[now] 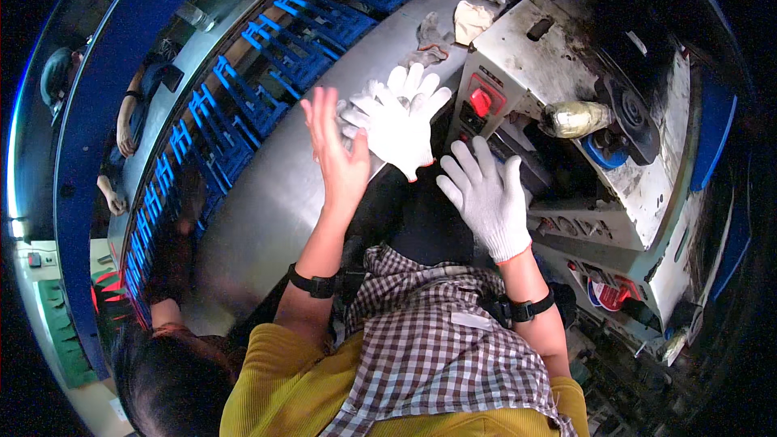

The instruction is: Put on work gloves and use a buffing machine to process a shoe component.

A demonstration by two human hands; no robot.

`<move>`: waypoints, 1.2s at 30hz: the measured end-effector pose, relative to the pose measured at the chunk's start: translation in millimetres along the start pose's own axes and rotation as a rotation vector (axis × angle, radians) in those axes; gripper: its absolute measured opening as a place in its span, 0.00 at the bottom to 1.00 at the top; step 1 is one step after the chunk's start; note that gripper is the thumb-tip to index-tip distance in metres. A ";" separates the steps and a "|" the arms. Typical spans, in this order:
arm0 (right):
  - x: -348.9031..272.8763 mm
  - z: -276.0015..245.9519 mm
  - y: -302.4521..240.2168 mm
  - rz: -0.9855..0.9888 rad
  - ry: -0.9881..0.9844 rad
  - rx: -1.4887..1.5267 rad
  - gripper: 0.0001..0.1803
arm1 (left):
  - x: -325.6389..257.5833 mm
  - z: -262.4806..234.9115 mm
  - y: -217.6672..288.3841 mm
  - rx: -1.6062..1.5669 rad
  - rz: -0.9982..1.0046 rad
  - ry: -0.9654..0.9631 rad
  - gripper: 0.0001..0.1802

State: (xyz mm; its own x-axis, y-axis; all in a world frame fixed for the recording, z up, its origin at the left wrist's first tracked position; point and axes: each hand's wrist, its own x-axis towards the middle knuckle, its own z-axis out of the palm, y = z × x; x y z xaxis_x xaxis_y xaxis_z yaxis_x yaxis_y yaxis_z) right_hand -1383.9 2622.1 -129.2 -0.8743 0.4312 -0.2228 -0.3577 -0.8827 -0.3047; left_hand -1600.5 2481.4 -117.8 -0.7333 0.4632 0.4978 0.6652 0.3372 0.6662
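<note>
My left hand (338, 150) is bare, held up with its fingers stretched out, and nothing is in it. A white knit glove with an orange-red cuff edge covers my right hand (488, 198); its fingers are spread and the palm holds nothing. Between and beyond my hands, several white work gloves (405, 117) lie in a loose pile at the edge of the metal table (263, 210). My left fingers are close to the pile's left side; whether they touch it I cannot tell.
Rows of blue racks (259, 97) line the table's far side. At my right stands a worn white machine (518, 48) with a red switch (481, 101) and a wrapped bottle-like object (579, 118). Used gloves (433, 36) lie farther back. Another person's head (166, 380) is at lower left.
</note>
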 end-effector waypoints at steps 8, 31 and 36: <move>-7.0 10.1 -6.5 0.037 -0.121 0.277 0.55 | -50.3 11.5 50.5 -0.481 -0.158 -0.236 0.24; -43.9 51.3 -16.4 -0.694 -0.222 -2.429 0.50 | -54.5 45.4 93.2 -1.571 -0.916 -0.752 0.33; -47.5 49.5 -12.4 -0.677 -0.202 -2.418 0.47 | -57.0 47.6 90.6 -1.434 -0.865 -0.696 0.26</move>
State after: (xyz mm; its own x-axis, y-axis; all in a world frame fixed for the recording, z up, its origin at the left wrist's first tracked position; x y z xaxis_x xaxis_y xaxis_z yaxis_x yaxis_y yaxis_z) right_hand -1354.1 2603.3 -69.0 -0.9123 0.2888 0.2903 0.1982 0.9318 -0.3041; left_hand -1491.8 2524.6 -112.2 -0.3320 0.9073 -0.2579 -0.7301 -0.0740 0.6793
